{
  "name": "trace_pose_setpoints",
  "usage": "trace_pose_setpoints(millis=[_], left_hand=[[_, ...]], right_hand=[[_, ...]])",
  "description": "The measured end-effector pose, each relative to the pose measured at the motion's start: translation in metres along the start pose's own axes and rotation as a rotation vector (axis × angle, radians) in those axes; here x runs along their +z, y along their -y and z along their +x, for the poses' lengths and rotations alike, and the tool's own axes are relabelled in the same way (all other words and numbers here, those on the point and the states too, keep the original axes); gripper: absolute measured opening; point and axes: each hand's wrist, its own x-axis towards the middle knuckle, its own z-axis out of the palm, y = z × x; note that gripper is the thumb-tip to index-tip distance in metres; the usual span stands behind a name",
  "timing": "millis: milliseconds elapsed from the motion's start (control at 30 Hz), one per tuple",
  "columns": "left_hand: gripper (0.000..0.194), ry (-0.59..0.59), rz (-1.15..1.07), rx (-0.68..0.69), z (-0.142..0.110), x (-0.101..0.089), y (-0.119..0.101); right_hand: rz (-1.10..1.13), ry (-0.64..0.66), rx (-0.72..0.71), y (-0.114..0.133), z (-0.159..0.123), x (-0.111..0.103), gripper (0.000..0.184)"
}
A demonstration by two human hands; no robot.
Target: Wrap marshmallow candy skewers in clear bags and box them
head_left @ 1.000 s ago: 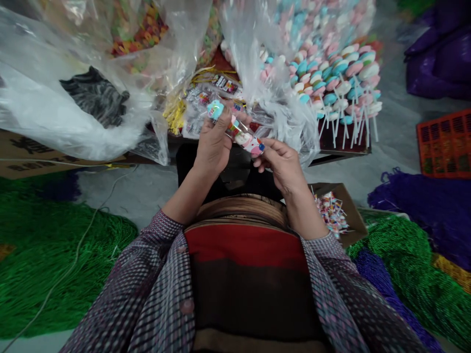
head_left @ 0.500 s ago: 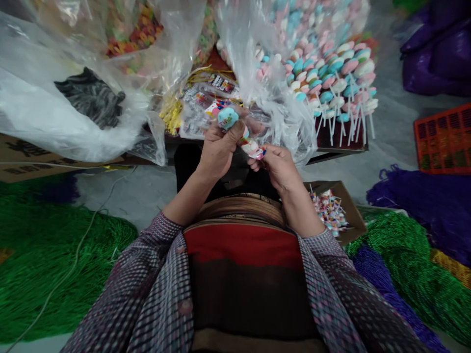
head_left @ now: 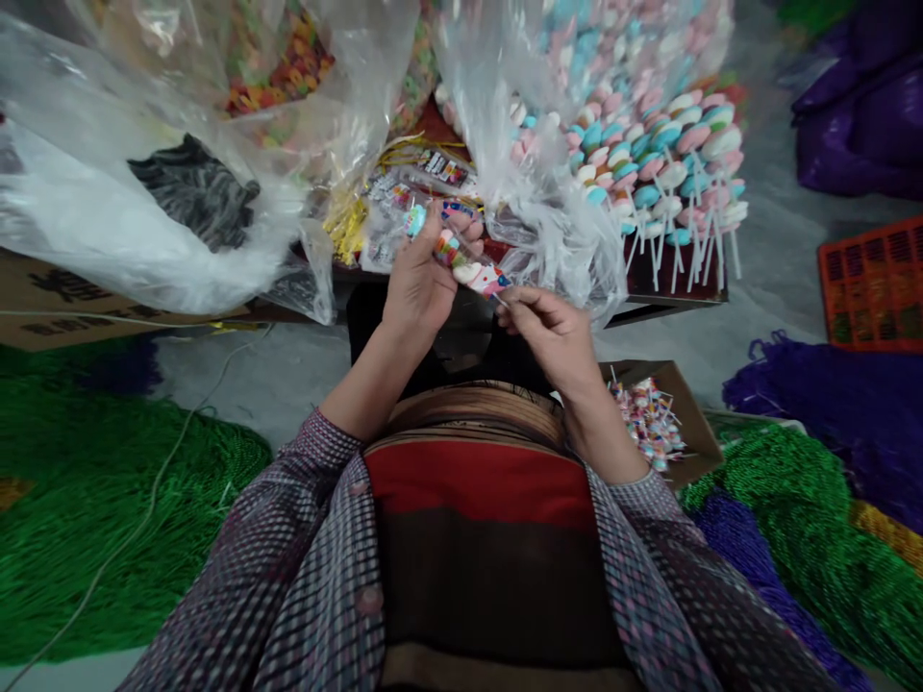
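A wrapped candy pop (head_left: pixel 482 277) slants between two bare hands near the counter's (head_left: pixel 641 284) front edge, the left hand (head_left: pixel 422 284) gripping its upper part, the right hand (head_left: pixel 557 332) pinching its thin stick (head_left: pixel 499 301), seemingly steadying it from both ends.

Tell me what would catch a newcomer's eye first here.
Probably the heap of pink, white and blue candy sticks at the table's right, their white sticks hanging over its edge. Next, the bright green strands spread at the lower left. Then, in the middle, the small wrapped candy held between the left hand and the right hand.
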Motion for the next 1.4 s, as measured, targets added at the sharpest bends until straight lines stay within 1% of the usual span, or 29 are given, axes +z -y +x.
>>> trace_pose_setpoints(millis=[67, 133, 233, 300, 400, 467, 500, 633, 667, 733, 800, 900, 967, 1067, 1200, 1333, 1400], left_hand=[[0.028, 0.012, 0.002, -0.019, -0.002, 0.002, 0.002], [0.029, 0.028, 0.005, -0.039, -0.004, 0.005, 0.004], [0.033, 0.033, 0.009, -0.069, -0.006, 0.008, 0.003], [0.032, 0.027, 0.022, -0.077, -0.007, 0.009, 0.004], [0.032, 0.011, 0.052, -0.066, -0.007, 0.01, 0.006], [0.036, 0.0, 0.063, -0.056, -0.005, 0.009, 0.007], [0.038, -0.002, 0.063, -0.051, -0.004, 0.009, 0.008], [0.046, -0.006, 0.047, -0.029, 0.001, 0.006, 0.006], [0.047, -0.006, 0.045, -0.024, 0.002, 0.005, 0.006], [0.046, -0.006, 0.05, -0.023, 0.004, 0.004, 0.006], [0.045, -0.004, 0.062, -0.039, 0.005, 0.002, 0.008], [0.042, -0.004, 0.078, -0.071, 0.005, 0.0, 0.012], [0.04, 0.0, 0.071, -0.08, 0.005, -0.001, 0.014], [0.035, 0.016, 0.047, -0.083, 0.005, -0.002, 0.018], [0.032, 0.028, 0.03, -0.099, 0.003, -0.003, 0.022], [0.031, 0.049, 0.04, -0.127, 0.001, -0.005, 0.013], [0.03, 0.069, 0.056, -0.121, 0.004, -0.006, 0.007]], right_hand=[[-0.026, 0.006, -0.067, -0.006, -0.003, 0.006, 0.022], [-0.111, -0.027, -0.169, -0.012, -0.006, 0.009, 0.026], [-0.329, -0.103, -0.408, -0.018, -0.009, 0.009, 0.028], [-0.438, -0.121, -0.541, -0.021, -0.011, 0.007, 0.028], [-0.521, -0.087, -0.624, -0.024, -0.01, 0.006, 0.027], [-0.553, -0.071, -0.638, -0.025, -0.01, 0.005, 0.027], [-0.565, -0.084, -0.644, -0.026, -0.011, 0.004, 0.027], [-0.635, -0.215, -0.669, -0.024, -0.013, -0.002, 0.03], [-0.653, -0.231, -0.68, -0.023, -0.013, -0.003, 0.031], [-0.68, -0.205, -0.693, -0.023, -0.013, -0.004, 0.032], [-0.691, -0.138, -0.686, -0.025, -0.011, -0.003, 0.031], [-0.648, -0.052, -0.623, -0.029, -0.009, 0.0, 0.029], [-0.573, -0.026, -0.575, -0.031, -0.009, 0.002, 0.029], [-0.495, -0.017, -0.529, -0.034, -0.009, 0.005, 0.03], [-0.481, -0.027, -0.476, -0.04, -0.007, 0.009, 0.031], [-0.418, -0.08, -0.416, -0.037, -0.006, 0.009, 0.031], [-0.381, -0.08, -0.393, -0.034, -0.007, 0.008, 0.03]])
